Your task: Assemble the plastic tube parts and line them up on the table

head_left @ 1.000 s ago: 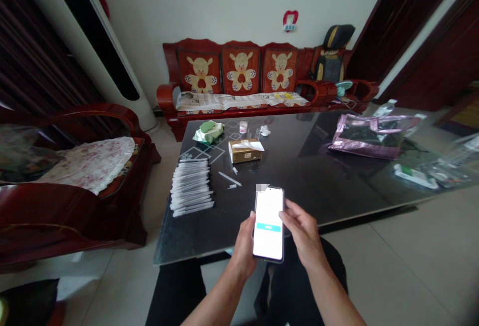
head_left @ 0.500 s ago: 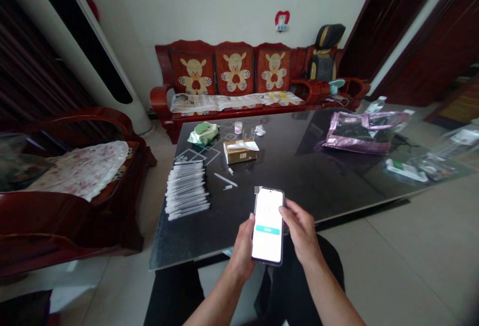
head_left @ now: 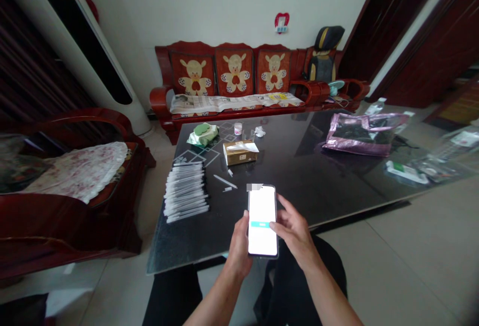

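A smartphone (head_left: 262,238) with a bright white screen and a blue button bar is held upright at the near edge of the dark table. My left hand (head_left: 240,246) is closed around its left side, the thumb along the edge. On the other side, my right hand (head_left: 295,228) grips the right edge, its thumb over the screen at the blue bar's right end. Left of the phone lies a row of many white pens (head_left: 187,191) with dark ends. A separate pen (head_left: 225,181) and a small white cap (head_left: 228,189) lie between the row and the phone.
A tissue box (head_left: 241,157), a green wipes pack (head_left: 203,135), a small white jar (head_left: 238,128) and crumpled tissue (head_left: 260,132) stand farther back on the glossy table (head_left: 292,176). At right are a pink-trimmed clear bag (head_left: 357,134) and a white-green box (head_left: 407,171). A wooden sofa (head_left: 232,116) stands behind.
The phone and both hands have shifted slightly left. My right thumb has moved down from the upper right edge onto the screen, over the blue bar's end.
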`<state>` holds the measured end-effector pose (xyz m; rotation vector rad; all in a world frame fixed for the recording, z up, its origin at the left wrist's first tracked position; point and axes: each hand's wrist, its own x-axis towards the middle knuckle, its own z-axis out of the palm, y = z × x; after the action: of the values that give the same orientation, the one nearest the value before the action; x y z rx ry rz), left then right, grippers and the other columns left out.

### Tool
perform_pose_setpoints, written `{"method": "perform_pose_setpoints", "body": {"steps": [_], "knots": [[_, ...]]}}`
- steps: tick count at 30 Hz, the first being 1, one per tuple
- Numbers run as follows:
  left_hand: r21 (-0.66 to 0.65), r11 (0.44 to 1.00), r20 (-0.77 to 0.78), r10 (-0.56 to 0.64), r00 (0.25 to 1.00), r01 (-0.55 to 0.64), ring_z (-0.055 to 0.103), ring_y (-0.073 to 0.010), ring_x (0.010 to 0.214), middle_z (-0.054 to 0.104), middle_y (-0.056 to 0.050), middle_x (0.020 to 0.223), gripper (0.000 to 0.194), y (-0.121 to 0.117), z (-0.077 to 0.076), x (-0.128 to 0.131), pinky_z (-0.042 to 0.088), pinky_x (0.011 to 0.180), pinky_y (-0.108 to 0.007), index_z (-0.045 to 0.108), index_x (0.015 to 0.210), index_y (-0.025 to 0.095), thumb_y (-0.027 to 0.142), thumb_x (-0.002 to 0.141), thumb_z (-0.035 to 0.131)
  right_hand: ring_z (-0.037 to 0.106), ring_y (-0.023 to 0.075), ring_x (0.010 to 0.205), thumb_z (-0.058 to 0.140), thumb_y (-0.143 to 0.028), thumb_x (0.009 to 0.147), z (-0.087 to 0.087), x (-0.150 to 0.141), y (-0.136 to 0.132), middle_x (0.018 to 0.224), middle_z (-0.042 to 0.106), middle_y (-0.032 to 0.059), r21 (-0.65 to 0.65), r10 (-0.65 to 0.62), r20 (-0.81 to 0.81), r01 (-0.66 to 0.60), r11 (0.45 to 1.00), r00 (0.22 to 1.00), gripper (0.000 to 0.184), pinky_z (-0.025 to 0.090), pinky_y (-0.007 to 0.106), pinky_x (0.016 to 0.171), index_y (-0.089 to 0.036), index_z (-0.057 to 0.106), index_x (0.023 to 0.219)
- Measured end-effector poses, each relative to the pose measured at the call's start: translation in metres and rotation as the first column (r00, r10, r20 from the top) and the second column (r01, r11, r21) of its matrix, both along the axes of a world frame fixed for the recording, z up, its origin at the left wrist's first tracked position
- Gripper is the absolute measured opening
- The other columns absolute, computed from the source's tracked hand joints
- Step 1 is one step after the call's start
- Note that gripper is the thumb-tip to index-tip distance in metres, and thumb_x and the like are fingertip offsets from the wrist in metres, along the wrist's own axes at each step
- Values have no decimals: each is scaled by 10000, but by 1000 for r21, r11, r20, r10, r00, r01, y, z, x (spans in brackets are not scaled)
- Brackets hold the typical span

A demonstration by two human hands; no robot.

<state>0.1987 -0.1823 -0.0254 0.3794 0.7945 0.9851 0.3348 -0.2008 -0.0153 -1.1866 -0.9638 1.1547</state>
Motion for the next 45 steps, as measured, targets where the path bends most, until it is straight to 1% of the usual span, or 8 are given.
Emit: {"method": "perform_pose_setpoints", "body": {"steps": [8, 12, 16, 21, 28, 34, 38, 45], "knots": [[2, 1000, 21, 31, 999, -31, 692, -275, 776, 736, -143, 855, 548, 3, -1, 0, 502, 681, -328, 677, 1037, 71, 549, 774, 628, 679, 238, 820, 746, -265, 662, 13, -4, -8, 991, 705, 74, -15, 82, -109, -84, 996, 991, 1050, 523, 366, 714, -247, 126, 1508], [8, 999, 13, 33, 999, -33, 689, -274, 808, 732, -147, 914, 522, 2, -1, 1, 496, 702, -323, 683, 1000, 75, 544, 778, 628, 666, 244, 905, 687, -358, 768, 13, 4, -9, 1016, 707, 87, -14, -19, -60, 18, 1000, 998, 771, 491, 391, 837, -201, 348, 1443], [-27, 1000, 58, 5, 998, -3, 686, -277, 841, 728, -148, 953, 518, 0, -2, 3, 494, 744, -333, 673, 1033, 72, 531, 801, 607, 660, 225, 827, 658, -401, 804, 4, 12, -8, 954, 720, 75, -15, -123, 34, 123, 992, 992, 524, 490, 347, 778, -179, 570, 1271], [-137, 983, 256, -84, 963, 122, 683, -300, 888, 730, -152, 961, 523, 0, -2, 4, 496, 803, -379, 647, 1106, 65, 507, 843, 553, 649, 217, 801, 677, -389, 796, 2, 13, -10, 899, 722, 58, 30, -134, 34, 133, 991, 990, 415, 493, 311, 705, -198, 648, 1164], [-120, 960, 448, -177, 876, 255, 678, -308, 925, 726, -169, 979, 566, 1, -4, 7, 477, 862, -399, 578, 1224, 31, 478, 892, 479, 656, 221, 794, 694, -373, 783, 1, 14, -10, 952, 728, 69, 37, -179, 25, 178, 983, 984, 358, 503, 305, 660, -204, 683, 1098], [-138, 967, 353, -153, 923, 213, 682, -296, 908, 731, -164, 964, 546, -2, -1, 10, 469, 866, -376, 616, 1168, 24, 477, 886, 500, 657, 213, 841, 675, -365, 798, -1, 18, -13, 970, 720, 60, 66, -236, 61, 233, 970, 970, 348, 516, 296, 708, -216, 675, 1113], [-68, 990, 181, -108, 978, 122, 680, -295, 897, 727, -158, 977, 538, -6, 1, 13, 476, 808, -357, 643, 1123, 49, 504, 848, 555, 651, 183, 773, 652, -357, 817, -2, 19, -15, 882, 697, 37, 128, -320, 122, 305, 944, 939, 419, 516, 281, 696, -220, 610, 1210], [-11, 996, -20, -92, 996, 92, 680, -263, 815, 726, -143, 937, 567, -11, 2, 15, 460, 685, -309, 653, 1069, 76, 567, 790, 604, 675, 207, 803, 680, -350, 792, 4, 17, -16, 946, 696, 69, 115, -264, 119, 251, 961, 957, 597, 537, 306, 706, -203, 482, 1336]]}}
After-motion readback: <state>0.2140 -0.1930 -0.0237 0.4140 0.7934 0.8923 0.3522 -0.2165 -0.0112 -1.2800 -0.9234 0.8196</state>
